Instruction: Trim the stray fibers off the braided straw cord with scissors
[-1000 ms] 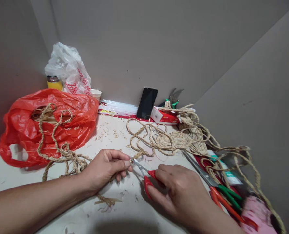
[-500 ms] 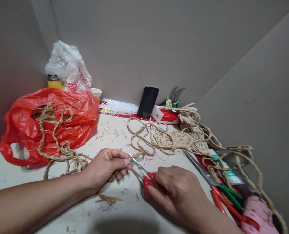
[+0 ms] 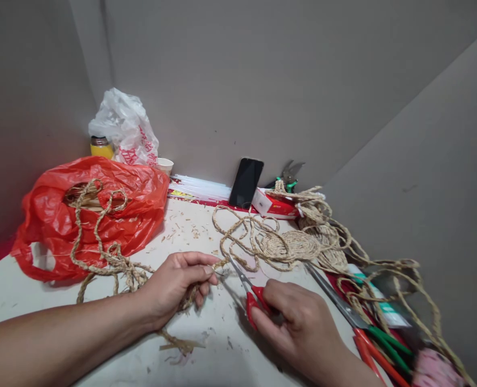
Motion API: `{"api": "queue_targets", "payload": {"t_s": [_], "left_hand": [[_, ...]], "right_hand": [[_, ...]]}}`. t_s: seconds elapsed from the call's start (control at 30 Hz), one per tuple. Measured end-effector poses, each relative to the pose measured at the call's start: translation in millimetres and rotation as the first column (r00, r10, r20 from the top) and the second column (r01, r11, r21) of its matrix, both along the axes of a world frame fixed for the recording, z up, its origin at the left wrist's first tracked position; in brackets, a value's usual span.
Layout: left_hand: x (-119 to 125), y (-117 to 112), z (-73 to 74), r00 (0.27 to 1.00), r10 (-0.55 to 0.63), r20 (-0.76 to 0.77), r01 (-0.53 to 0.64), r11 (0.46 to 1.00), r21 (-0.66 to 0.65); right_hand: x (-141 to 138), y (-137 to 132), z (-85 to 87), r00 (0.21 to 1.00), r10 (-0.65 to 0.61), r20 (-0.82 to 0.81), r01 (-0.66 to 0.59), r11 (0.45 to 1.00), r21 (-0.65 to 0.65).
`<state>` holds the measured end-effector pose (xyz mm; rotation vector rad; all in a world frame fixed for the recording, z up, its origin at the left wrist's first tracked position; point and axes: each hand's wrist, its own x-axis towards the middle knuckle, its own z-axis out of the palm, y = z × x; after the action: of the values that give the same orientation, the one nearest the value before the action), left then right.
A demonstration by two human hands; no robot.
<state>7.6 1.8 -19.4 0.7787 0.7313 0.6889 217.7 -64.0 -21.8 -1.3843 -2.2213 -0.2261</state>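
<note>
currently: l hand (image 3: pixel 174 285) pinched on braided rope (image 3: pixel 224 262), r hand (image 3: pixel 298 328) clamped on red scissors (image 3: pixel 246 287), blades apart; best keep rope taut nr blades.

Rope: I see a tan braided straw rope (image 3: pixel 115 263), rough and fraying, lying in loose loops on the white tabletop (image 3: pixel 218 357). One stretch is pinched in my left hand (image 3: pixel 178 285), and a short stub pokes out past thumb and forefinger.
Scissors: small red-handled scissors (image 3: pixel 242 279) with steel blades, gripped in my right hand (image 3: pixel 298 328). The handles sit low near the table, and the blades are parted and point up-left.
Relation: the blade tips sit just beside the rope stub; I cannot tell whether they touch.
</note>
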Motion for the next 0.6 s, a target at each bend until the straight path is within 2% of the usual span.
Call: {"api": "queue_targets", "payload": {"t_s": [0.13,0.2,0.37,0.5,0.6], "left_hand": [[-0.5,0.3,0.2,0.999,-0.03,0.034,0.032,0.998,-0.058],[-1.2,0.3,0.4,0.998,-0.046,0.046,0.051,0.994,-0.095],[-1.4,-0.7,3.0,0.994,-0.063,0.094,0.076,0.988,-0.135],[0.1,-2.3,7.1,0.996,-0.045,0.074,0.055,0.989,-0.14],[2.3,-2.8,4.9,1.0,-0.021,0.013,0.022,0.998,-0.063]], "right_hand": [[1.7,1.5,-4.2,0.998,-0.051,0.036,0.053,0.997,-0.058],[3.0,2.4,-4.8,0.998,-0.068,0.003,0.068,0.996,-0.066],[4.4,3.6,-4.3,0.99,0.019,-0.137,-0.022,0.999,-0.024],[4.8,5.6,-5.5,0.998,0.047,-0.037,-0.046,0.998,0.033],[9.9,8.9,-8.4,0.997,0.07,0.042,-0.075,0.991,0.112]]}}
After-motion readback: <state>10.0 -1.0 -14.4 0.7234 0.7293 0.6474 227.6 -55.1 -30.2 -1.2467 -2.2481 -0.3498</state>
